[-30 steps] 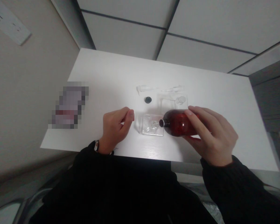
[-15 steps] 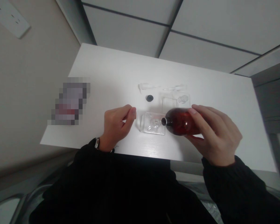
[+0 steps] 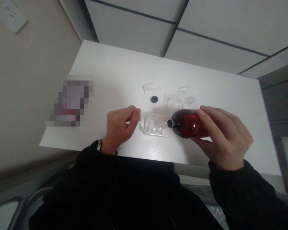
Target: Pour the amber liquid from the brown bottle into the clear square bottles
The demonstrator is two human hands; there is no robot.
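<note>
My right hand (image 3: 224,137) is wrapped round a dark red bottle (image 3: 188,124), tipped on its side with its open neck pointing left over the mouth of a clear square bottle (image 3: 156,126) that stands on the white table (image 3: 110,76). My left hand (image 3: 121,127) rests on the table just left of the clear bottle, fingers loosely curled and touching nothing I can make out. A second clear square bottle (image 3: 182,101) stands behind the first.
A small black cap (image 3: 154,99) lies behind the bottles. Two clear pump tops (image 3: 150,87) lie further back. A blurred-out object (image 3: 70,100) sits at the table's left side. A wall runs along the left; the table's near edge is at my chest.
The red bottle and my right hand have shifted slightly right and stayed tipped over the clear bottle. My left hand has barely moved.
</note>
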